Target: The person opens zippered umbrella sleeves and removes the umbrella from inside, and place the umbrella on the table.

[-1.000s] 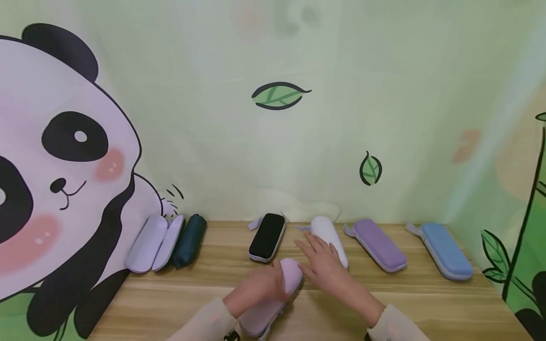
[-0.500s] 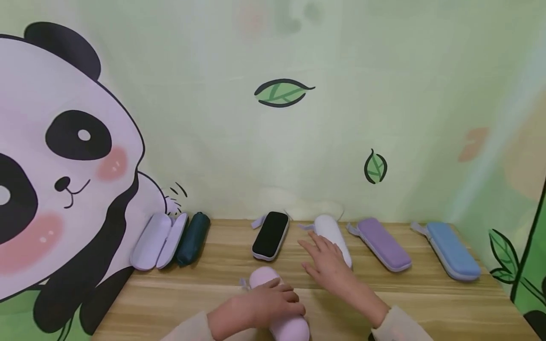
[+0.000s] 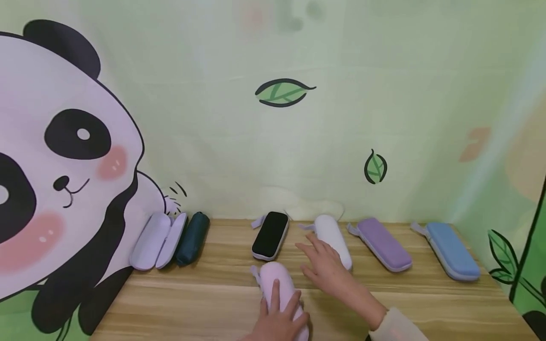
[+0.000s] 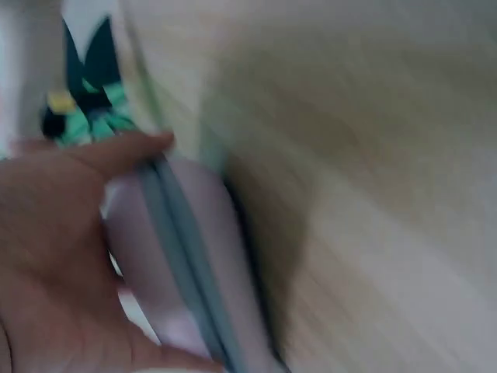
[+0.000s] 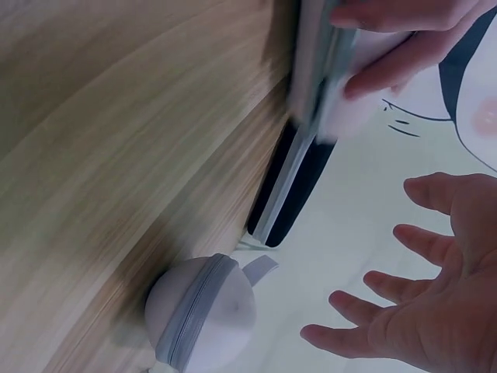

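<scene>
My left hand (image 3: pixel 279 322) grips a pink zip glasses case (image 3: pixel 275 275) near the front middle of the table, palm over its top. In the left wrist view its thumb and fingers lie along both sides of the pink case (image 4: pixel 206 233), whose grey zip band shows. The right hand (image 3: pixel 327 267), fingers spread, hovers by a white zip case (image 3: pixel 334 239). In the right wrist view this hand (image 5: pixel 435 287) holds nothing and stands apart from the white case (image 5: pixel 233 318). A black-topped case (image 3: pixel 270 234) lies just behind the pink one.
A purple case (image 3: pixel 381 244) and a blue case (image 3: pixel 452 251) lie at the back right of the wooden table (image 3: pixel 187 303). At the back left are an opened lavender case (image 3: pixel 149 241) and a dark teal case (image 3: pixel 193 239). A panda-printed cloth (image 3: pixel 204 118) hangs behind.
The left hand has turned the pink case from leaning right to leaning left, its strap end now pointing to the back. The right hand has hardly moved.
</scene>
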A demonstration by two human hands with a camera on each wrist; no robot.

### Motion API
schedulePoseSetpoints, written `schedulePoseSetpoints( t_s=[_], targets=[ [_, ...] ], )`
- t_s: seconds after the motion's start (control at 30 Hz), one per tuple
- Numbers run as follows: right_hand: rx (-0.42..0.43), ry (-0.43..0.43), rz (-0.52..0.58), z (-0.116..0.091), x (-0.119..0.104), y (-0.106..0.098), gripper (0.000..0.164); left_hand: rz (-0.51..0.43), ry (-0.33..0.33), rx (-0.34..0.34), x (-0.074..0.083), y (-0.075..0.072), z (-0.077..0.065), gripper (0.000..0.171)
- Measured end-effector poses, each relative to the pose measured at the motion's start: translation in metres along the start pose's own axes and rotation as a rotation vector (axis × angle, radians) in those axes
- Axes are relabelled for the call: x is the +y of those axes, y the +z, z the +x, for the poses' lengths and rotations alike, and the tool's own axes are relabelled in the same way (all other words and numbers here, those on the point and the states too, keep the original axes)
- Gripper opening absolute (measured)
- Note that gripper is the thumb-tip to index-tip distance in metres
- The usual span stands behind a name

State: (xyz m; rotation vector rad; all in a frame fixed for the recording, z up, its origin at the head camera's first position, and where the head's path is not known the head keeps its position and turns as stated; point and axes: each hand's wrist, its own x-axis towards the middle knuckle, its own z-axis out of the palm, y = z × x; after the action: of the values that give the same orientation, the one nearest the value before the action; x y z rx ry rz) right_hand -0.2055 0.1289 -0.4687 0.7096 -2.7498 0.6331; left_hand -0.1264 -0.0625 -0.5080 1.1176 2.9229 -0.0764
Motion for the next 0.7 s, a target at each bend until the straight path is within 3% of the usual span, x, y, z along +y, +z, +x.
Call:
schedulePoseSetpoints(
  t_s=[0.13, 0.2, 0.37, 0.6, 0.7],
  targets=[
    [0.018, -0.003, -0.02, 0.0, 0.0, -0.001, 0.05, 0.038, 0.188, 0.074, -0.025, -0.001, 0.006, 0.061],
    [0.02, 0.006, -0.015, -0.001, 0.0, -0.002, 0.051, 0.009, 0.23, 0.067, -0.034, -0.004, 0.008, 0.064],
    [-0.018, 0.016, 0.01, -0.004, 0.0, -0.001, 0.052, -0.056, 0.21, 0.051, -0.039, -0.006, 0.008, 0.064],
    [-0.022, 0.002, 0.054, -0.006, -0.001, 0.0, 0.05, -0.107, 0.189, 0.111, -0.039, -0.007, 0.006, 0.066],
    [-0.023, -0.009, 0.067, -0.007, -0.001, 0.001, 0.051, -0.134, 0.141, 0.106, -0.04, -0.014, 0.001, 0.071]
  ],
)
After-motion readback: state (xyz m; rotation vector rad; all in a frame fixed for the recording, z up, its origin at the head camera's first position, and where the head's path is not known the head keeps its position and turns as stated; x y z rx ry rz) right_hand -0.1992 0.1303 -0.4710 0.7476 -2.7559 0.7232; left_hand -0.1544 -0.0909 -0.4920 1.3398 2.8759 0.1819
